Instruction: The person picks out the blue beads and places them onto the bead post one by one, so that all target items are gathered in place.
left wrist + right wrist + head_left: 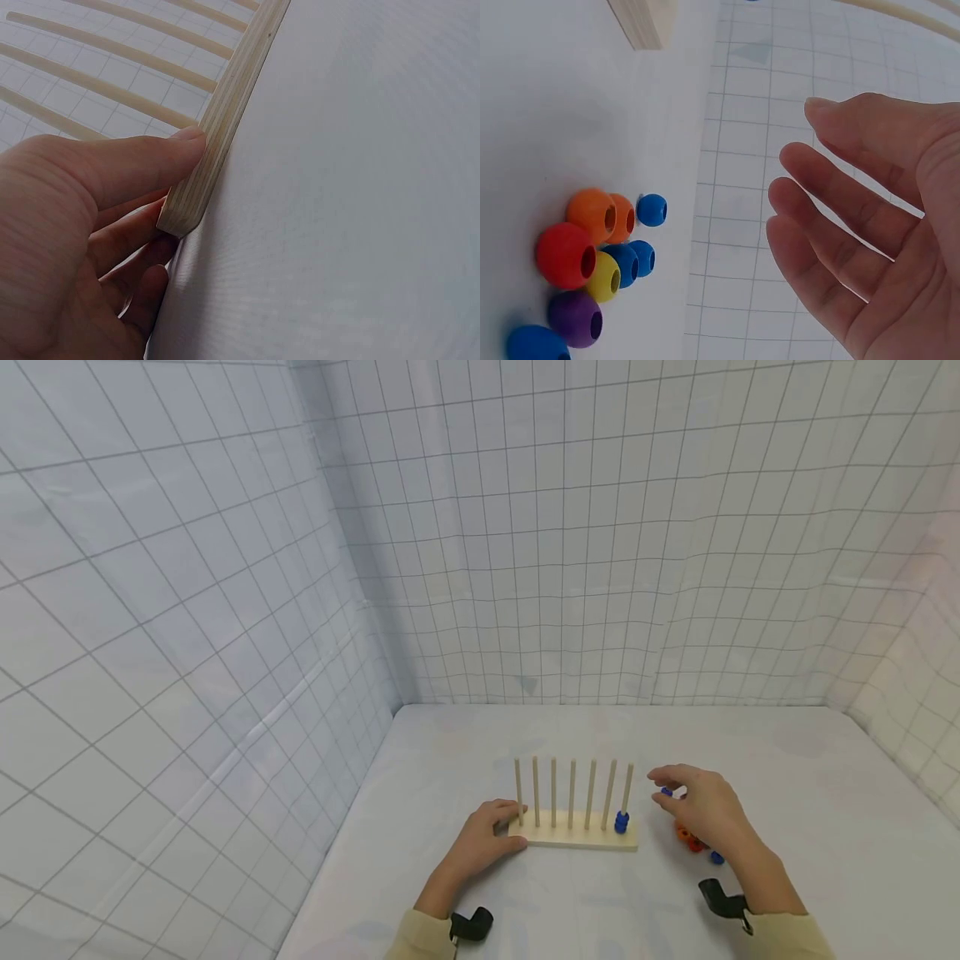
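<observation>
A pale wooden peg rack [572,840] with several upright pegs stands on the table. Blue beads [622,822] are stacked low on its rightmost peg. My left hand [480,839] grips the rack's left end, thumb on the front edge of the base [196,180] and fingers round the back. To the right, my right hand [705,806] hovers over loose beads, fingers loosely bent and nothing held. In the right wrist view lie a red bead [564,256], an orange bead [589,215], a yellow bead [604,277], a purple bead [575,319] and several blue ones, including a lone blue bead [652,210].
The white table [450,752] meets a grid-patterned back wall [525,568]. Another gridded wall [187,610] rises along the left side. Black wrist mounts [472,925] sit at both cuffs.
</observation>
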The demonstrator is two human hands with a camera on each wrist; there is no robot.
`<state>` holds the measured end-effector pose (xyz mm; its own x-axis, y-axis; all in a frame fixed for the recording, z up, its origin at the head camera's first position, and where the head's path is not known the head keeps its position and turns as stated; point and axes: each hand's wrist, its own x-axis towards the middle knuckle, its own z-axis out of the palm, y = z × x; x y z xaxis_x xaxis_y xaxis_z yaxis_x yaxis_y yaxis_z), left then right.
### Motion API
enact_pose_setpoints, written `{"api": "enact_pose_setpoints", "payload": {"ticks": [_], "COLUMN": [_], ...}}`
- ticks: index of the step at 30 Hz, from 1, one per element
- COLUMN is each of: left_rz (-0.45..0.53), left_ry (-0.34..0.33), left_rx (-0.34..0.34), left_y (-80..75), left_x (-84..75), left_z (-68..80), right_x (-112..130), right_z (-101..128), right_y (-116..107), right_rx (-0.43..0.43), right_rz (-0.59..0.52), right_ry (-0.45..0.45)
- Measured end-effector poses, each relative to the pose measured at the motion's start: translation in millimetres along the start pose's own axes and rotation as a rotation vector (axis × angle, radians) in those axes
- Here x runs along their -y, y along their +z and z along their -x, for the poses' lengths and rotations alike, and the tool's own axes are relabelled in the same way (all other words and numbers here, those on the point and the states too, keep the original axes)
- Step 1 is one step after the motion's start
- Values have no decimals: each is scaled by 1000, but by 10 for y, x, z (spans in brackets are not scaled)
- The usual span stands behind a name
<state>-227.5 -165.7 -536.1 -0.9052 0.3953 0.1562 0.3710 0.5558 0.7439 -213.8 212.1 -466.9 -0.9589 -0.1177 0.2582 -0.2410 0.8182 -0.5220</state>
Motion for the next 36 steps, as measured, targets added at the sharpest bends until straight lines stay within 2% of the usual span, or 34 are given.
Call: {"api": "enact_pose_setpoints", "payload": {"ticks": [13,29,36], "left_rz": [17,14,8], "left_ry": [-17,-3,-16], "left_rx": [5,6,4], "left_y": [-4,1,13], "left_x": [-6,-11,-11], "left_z": [4,0,-4], "right_x": [-293,-475,-568], "right_z": [-126,-284,-334], "right_y": [-27,40,106], "right_rx": [18,178,236], "right_rz": [3,27,38], "right_ry": [-8,59,94]}}
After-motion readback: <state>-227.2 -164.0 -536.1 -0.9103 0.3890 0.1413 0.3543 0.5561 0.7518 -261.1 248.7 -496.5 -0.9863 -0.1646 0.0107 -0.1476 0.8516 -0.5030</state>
